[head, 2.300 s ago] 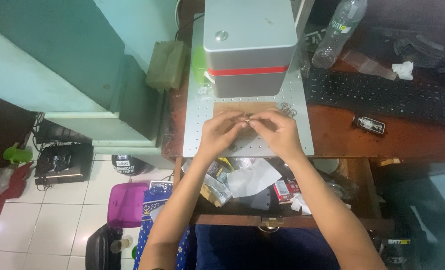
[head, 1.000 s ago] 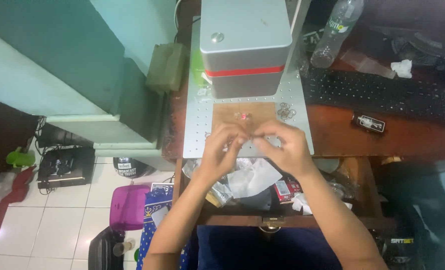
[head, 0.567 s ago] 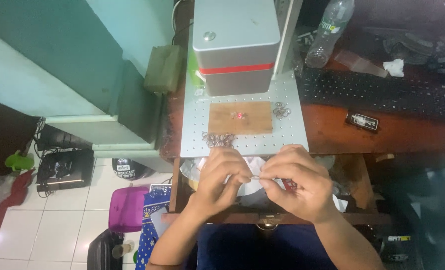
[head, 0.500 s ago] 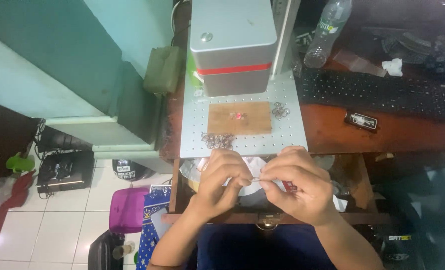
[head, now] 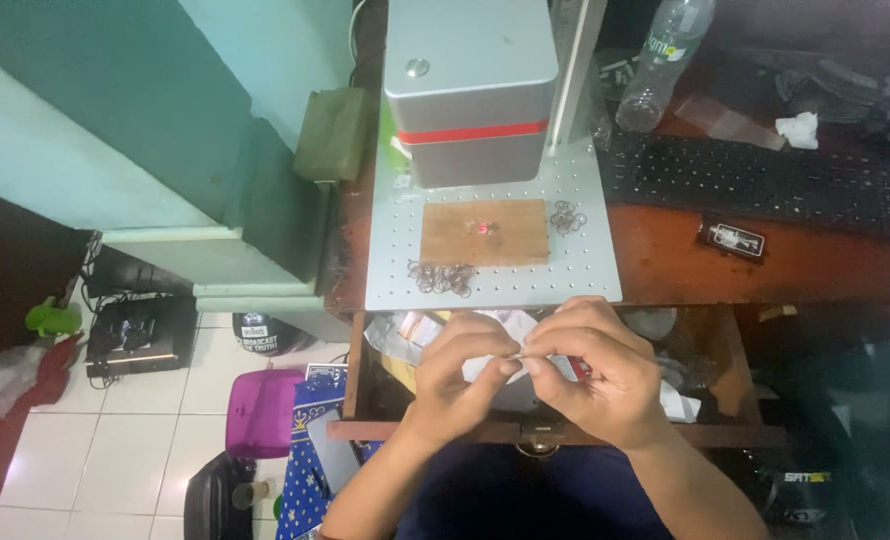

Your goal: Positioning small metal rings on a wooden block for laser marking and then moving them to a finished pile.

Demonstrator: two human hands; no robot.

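My left hand [head: 457, 372] and my right hand [head: 597, 372] meet fingertip to fingertip above the open wooden drawer [head: 435, 430]. Together they pinch a small item [head: 518, 360], too small to make out. Crumpled white paper [head: 485, 366] lies in the drawer just under the fingers. Beyond the hands, a grey perforated plate [head: 590, 272] carries a small wooden board [head: 510, 240] with a red light dot on it. A pile of small metal rings [head: 442, 278] lies at the plate's near edge, and a few more rings [head: 566, 216] sit right of the board.
A grey box-shaped machine with a red stripe [head: 470, 90] stands over the plate. A black keyboard [head: 765, 185], a plastic bottle [head: 665, 60] and a small black device [head: 732, 238] are on the desk to the right. A purple bin [head: 262, 412] and cables lie on the tiled floor at left.
Both hands have drawn back from the wooden board on the plate toward me and now sit over the open drawer, still pinched together. The board now lies uncovered.
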